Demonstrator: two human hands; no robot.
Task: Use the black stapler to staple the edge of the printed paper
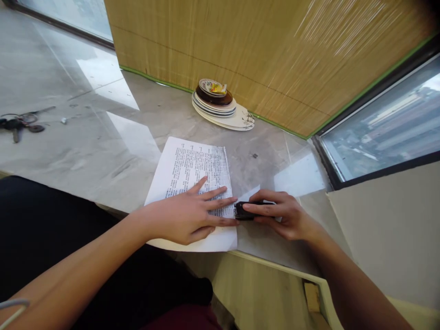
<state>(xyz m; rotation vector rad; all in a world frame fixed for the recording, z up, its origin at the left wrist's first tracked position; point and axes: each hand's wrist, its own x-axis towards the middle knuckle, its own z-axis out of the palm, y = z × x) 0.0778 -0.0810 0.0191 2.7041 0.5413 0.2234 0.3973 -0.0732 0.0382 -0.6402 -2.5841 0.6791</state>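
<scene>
A printed sheet of paper [187,160], perhaps more than one layer, lies on the grey marble-look ledge, its near edge reaching over the front. My left hand [190,213] rests flat on it with the fingers spread towards the right edge. In my right hand [287,215] is a black stapler [249,210], gripped between thumb and fingers. The stapler's front end meets the paper's right edge, close to my left fingertips. Whether the paper sits inside its jaws I cannot tell.
Stacked plates [215,110] with a small yellow packet [217,88] on top stand against the bamboo blind [206,36]. Keys [20,123] lie at the far left. A dark-framed window [385,123] bounds the right side. Below the ledge shows a pale open compartment [261,284].
</scene>
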